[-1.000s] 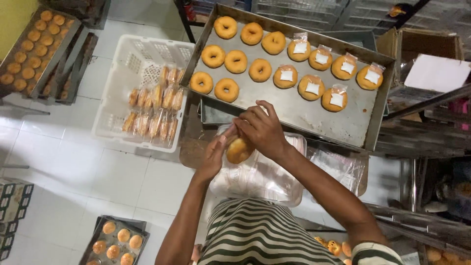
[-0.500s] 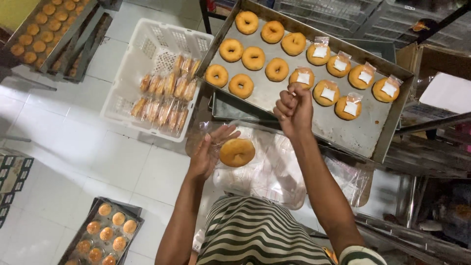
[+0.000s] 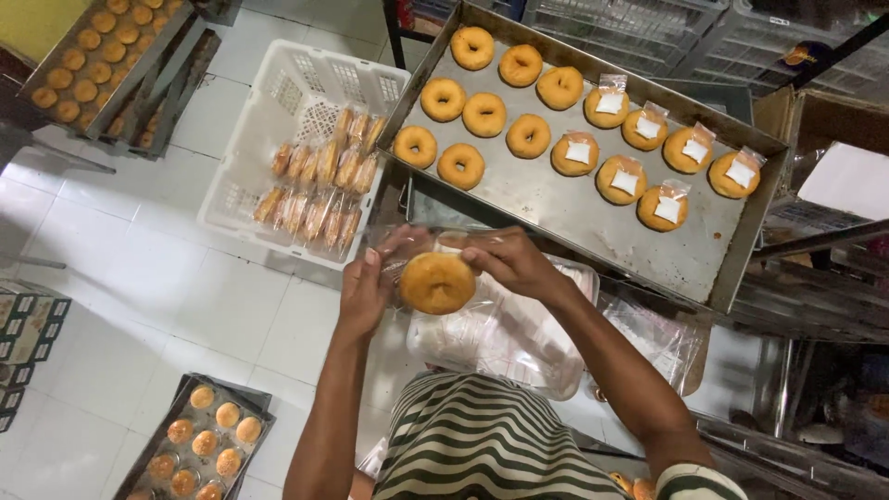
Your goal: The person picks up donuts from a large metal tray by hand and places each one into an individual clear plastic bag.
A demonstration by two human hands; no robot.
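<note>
The left hand cups the side of a golden doughnut, fingers curled against it through a thin clear bag. The right hand comes in from the other side, fingertips pinched on the bag's edge just above the doughnut. So both hands are closed on the same wrapped piece, held above a stack of clear bags lying just below.

Just beyond the hands sits a large metal tray. Its left part holds bare doughnuts in rows; its right part holds bagged doughnuts, each with a white square label.

To the left of the tray, a white plastic crate stands on the tiled floor, with packed doughnuts lined up on edge inside. Further out, another tray of doughnuts lies on the floor near the person's left elbow, and a rack of doughnuts sits at the top left.
</note>
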